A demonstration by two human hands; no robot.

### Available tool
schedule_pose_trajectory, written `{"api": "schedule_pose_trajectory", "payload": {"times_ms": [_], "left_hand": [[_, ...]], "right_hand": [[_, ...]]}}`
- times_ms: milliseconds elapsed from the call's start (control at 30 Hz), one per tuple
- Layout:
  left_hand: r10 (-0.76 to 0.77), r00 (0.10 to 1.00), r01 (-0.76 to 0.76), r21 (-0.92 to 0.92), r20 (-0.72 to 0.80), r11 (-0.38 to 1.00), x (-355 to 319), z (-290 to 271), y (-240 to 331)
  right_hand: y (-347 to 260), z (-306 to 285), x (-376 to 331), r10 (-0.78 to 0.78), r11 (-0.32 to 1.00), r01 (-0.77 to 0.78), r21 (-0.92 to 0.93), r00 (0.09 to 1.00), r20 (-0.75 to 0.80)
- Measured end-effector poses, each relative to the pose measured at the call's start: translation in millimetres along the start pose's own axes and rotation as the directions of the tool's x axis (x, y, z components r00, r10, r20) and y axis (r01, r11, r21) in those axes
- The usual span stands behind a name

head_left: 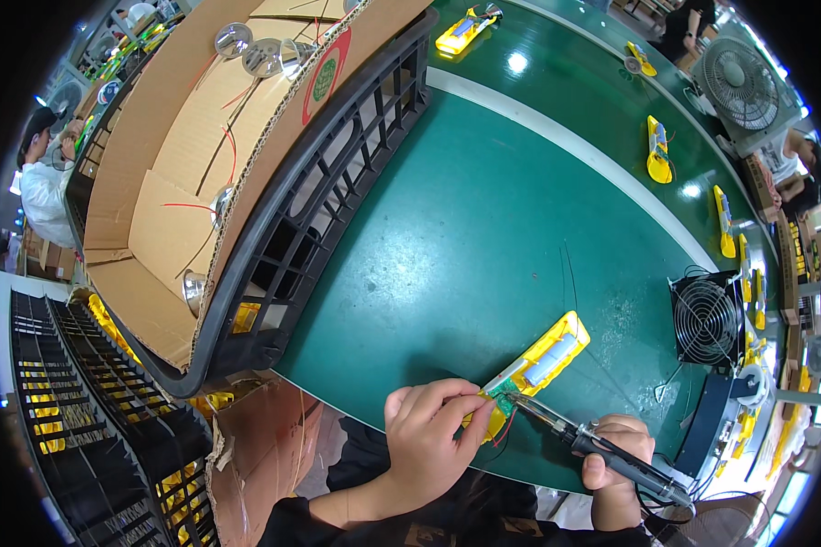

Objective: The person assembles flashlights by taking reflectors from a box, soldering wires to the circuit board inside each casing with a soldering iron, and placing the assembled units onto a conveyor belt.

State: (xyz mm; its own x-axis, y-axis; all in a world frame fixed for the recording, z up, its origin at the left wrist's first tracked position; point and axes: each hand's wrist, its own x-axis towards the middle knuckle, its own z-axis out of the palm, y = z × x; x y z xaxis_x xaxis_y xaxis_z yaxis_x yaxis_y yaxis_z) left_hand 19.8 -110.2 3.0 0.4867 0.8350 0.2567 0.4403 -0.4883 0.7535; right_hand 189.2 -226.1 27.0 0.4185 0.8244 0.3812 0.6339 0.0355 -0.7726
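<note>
A long yellow plastic housing point(540, 362) lies on the green table near its front edge, with a pale cylindrical cell in its open top and a small green circuit board at its near end. My left hand point(431, 439) pinches that near end at the board. My right hand point(617, 456) grips a black-handled soldering iron point(582, 438), whose metal tip touches the board beside my left fingers. Red and black thin wires hang from the housing's near end.
A black plastic crate point(312, 219) holding a cardboard box with round metal reflectors and red wires stands at the left. A small black fan point(706, 319) sits to the right. More yellow housings point(658, 150) lie along the green conveyor beyond a white stripe. Other people work at the far left and right.
</note>
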Motion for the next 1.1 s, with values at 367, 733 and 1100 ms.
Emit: {"api": "schedule_pose_trajectory", "payload": {"times_ms": [367,733,1100], "left_hand": [[-0.005,1.0,0.005,-0.001,0.002,1.0,0,0,-1],[0.0,1.0,-0.001,-0.008,-0.002,1.0,0,-2,1],[-0.009,1.0,0.009,-0.005,-0.001,1.0,1,-2,2]], "right_hand": [[4,-4,4,-0.097,0.994,0.094,0.061,0.994,0.054],[-2,-3,10,-0.23,0.965,0.231,0.125,0.973,-0.024],[1,-5,8,-0.221,0.964,0.223,0.142,0.975,-0.028]]}}
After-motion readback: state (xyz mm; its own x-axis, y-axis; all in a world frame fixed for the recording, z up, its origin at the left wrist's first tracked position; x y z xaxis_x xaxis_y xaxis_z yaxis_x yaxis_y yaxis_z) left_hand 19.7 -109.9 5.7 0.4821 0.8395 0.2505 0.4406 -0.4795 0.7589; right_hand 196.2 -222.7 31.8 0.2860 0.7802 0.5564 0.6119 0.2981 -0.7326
